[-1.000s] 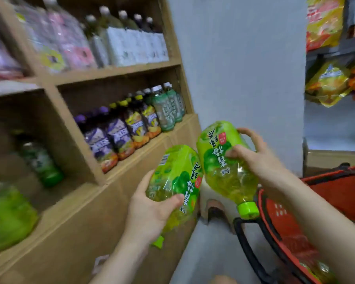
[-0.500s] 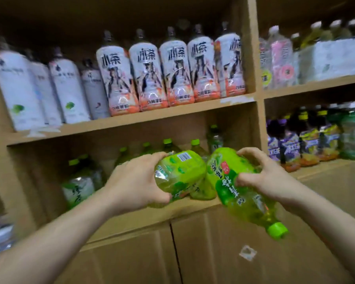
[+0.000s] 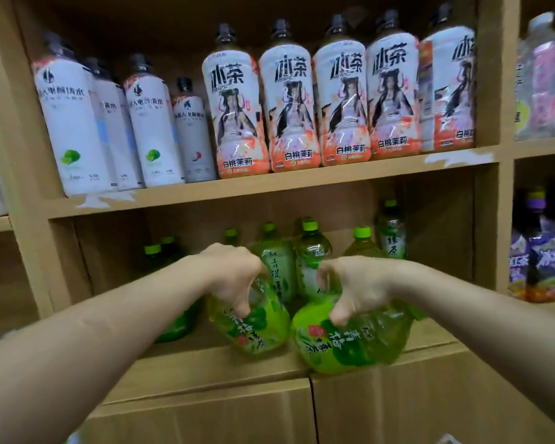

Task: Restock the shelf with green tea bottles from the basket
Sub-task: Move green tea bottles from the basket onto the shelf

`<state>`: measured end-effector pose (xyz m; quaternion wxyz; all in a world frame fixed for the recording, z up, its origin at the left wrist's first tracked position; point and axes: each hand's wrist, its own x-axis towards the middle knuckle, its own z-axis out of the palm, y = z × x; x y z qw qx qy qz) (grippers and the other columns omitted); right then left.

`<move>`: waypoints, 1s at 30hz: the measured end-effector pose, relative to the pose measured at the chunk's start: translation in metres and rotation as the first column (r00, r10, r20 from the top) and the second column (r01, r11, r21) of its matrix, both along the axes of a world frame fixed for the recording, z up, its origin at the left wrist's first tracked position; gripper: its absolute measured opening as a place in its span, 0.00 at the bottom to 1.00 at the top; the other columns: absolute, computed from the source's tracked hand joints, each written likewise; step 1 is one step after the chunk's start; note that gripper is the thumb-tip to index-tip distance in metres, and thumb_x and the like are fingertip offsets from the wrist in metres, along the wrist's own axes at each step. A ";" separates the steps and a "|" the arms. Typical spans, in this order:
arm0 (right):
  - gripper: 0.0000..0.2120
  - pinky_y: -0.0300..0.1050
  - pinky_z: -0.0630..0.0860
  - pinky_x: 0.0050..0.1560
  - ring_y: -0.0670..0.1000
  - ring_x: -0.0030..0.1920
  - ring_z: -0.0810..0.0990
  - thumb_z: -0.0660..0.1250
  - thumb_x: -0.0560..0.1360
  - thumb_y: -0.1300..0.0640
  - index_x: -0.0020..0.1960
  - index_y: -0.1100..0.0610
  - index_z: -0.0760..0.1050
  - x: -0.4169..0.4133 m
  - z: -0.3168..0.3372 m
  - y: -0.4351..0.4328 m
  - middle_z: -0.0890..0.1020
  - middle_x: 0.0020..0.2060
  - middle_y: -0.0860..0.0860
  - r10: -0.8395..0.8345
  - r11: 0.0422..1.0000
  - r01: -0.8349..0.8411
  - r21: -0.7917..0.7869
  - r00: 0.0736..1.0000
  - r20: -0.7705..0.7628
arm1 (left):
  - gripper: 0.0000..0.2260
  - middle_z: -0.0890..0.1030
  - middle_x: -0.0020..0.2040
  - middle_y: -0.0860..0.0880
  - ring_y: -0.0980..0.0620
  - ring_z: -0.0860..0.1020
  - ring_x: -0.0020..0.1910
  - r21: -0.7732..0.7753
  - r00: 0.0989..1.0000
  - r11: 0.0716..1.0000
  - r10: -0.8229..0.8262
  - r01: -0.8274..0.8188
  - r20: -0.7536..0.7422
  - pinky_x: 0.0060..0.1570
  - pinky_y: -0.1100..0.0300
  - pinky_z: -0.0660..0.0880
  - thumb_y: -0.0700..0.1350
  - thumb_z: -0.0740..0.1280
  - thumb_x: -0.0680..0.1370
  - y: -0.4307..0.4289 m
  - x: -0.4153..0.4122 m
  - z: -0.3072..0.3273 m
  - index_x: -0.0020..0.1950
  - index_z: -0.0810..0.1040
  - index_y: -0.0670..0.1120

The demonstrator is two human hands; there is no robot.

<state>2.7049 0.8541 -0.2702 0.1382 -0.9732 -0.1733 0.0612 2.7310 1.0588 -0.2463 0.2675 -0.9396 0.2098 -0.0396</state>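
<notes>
My left hand (image 3: 229, 275) grips one green tea bottle (image 3: 253, 328) from above, its base toward me at the front edge of the lower shelf (image 3: 205, 357). Beside it, my right hand (image 3: 354, 288) grips a second green tea bottle (image 3: 350, 344), which is held the same way and overhangs the shelf's front edge. The two bottles nearly touch. Behind them, several green tea bottles (image 3: 311, 254) stand upright deeper in the same compartment. The basket is out of view.
The upper shelf (image 3: 269, 185) carries white bottles (image 3: 77, 129) on the left and peach-labelled tea bottles (image 3: 234, 123) on the right. A wooden divider (image 3: 494, 219) closes the compartment on the right, with purple-labelled bottles (image 3: 539, 257) beyond it. Cabinet doors (image 3: 311, 411) lie below.
The view has swung from the basket and wall to face the shelf. Both hands have turned over and brought their bottles down to the lower shelf's front edge.
</notes>
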 end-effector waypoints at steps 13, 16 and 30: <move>0.20 0.42 0.70 0.40 0.48 0.50 0.74 0.73 0.68 0.48 0.59 0.51 0.80 0.072 0.030 0.078 0.79 0.52 0.47 0.199 0.882 -0.203 -0.426 0.978 -0.053 | 0.39 0.50 0.78 0.50 0.45 0.47 0.76 -0.532 0.982 0.829 -0.106 0.173 0.154 0.73 0.49 0.52 0.48 0.75 0.68 0.023 0.077 -0.045 0.75 0.59 0.57; 0.21 0.41 0.68 0.48 0.51 0.57 0.76 0.71 0.71 0.48 0.62 0.55 0.79 0.073 0.030 0.098 0.80 0.57 0.51 0.280 0.802 -0.248 -0.544 0.960 -0.023 | 0.49 0.47 0.78 0.49 0.43 0.48 0.76 -0.839 0.980 0.527 0.049 0.138 0.192 0.72 0.48 0.54 0.43 0.77 0.66 0.028 0.068 -0.072 0.75 0.49 0.64; 0.24 0.61 0.61 0.65 0.52 0.69 0.68 0.63 0.73 0.36 0.65 0.45 0.73 0.061 -0.005 0.024 0.77 0.64 0.47 0.001 1.000 -0.002 0.000 0.567 0.824 | 0.48 0.60 0.75 0.46 0.46 0.60 0.73 -0.967 0.950 0.209 0.242 0.148 0.197 0.71 0.49 0.62 0.32 0.68 0.67 0.020 0.065 -0.103 0.76 0.46 0.60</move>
